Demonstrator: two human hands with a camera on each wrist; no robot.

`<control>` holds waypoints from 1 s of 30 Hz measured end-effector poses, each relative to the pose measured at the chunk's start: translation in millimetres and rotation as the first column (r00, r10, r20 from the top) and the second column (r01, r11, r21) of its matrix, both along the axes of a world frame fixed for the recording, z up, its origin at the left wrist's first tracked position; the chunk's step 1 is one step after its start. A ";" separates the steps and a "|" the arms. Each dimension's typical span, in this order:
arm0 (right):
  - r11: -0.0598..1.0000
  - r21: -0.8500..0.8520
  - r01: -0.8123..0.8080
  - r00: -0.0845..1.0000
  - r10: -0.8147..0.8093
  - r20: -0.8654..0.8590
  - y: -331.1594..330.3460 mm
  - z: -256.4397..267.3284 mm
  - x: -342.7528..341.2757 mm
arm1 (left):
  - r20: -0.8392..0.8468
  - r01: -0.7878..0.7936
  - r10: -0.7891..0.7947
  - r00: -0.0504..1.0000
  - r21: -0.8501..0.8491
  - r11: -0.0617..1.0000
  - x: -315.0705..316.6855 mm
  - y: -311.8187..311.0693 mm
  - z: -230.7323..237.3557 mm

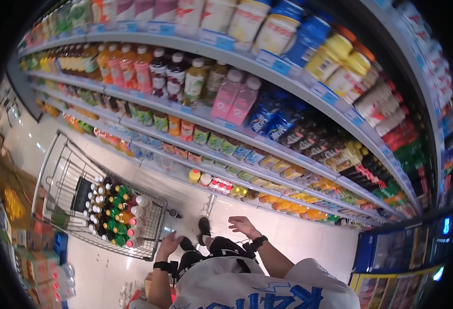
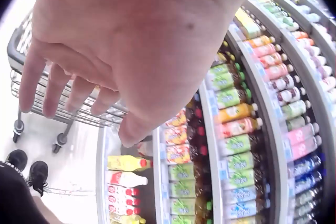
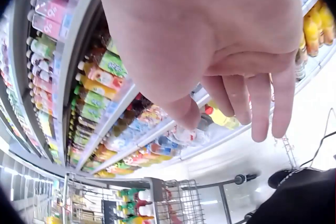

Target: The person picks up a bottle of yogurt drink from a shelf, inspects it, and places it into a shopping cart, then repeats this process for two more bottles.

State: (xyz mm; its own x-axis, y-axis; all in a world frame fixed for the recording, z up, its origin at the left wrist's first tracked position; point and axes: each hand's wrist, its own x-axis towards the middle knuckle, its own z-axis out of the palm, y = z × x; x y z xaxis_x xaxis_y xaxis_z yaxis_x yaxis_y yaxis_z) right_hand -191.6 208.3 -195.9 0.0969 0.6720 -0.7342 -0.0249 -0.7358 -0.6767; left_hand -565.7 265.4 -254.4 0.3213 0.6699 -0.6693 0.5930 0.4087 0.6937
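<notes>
My left hand (image 1: 168, 245) hangs in front of the body, holding nothing, close to the near end of a wire shopping cart (image 2: 79, 115). Its fingers are spread and loosely bent in the left wrist view. Out ahead of the body, my right hand (image 1: 244, 226) is also bare, its fingers relaxed and pointing down in the right wrist view. Bottles (image 1: 114, 213) with white, green and red caps stand packed together in the cart, at the end nearer me. Both hands are apart from the cart and the shelves.
Long shelves (image 1: 195, 110) of bottled drinks curve across the front and right. A yellow bottle (image 1: 194, 176) stands on the lowest shelf. Stacked cartons (image 1: 33, 257) line the left side. Blue-framed coolers (image 1: 391, 252) stand at the right. My shoes (image 1: 203, 226) are on the tiled floor.
</notes>
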 end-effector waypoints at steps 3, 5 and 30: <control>0.988 0.145 0.049 0.998 -0.042 -0.050 -0.6 12.6 -5.6 | 0.057 0.076 -0.082 0.995 0.105 0.992 41.2 27.3 55.5; 0.969 0.243 0.044 0.999 -0.040 -0.021 7.2 37.4 -2.8 | 0.224 0.003 -0.032 0.974 0.126 0.992 66.3 38.9 69.0; 0.024 0.895 -0.445 0.596 -0.738 0.316 110.7 458.5 191.2 | 0.755 -0.456 -0.449 0.478 0.650 0.608 408.1 122.2 484.2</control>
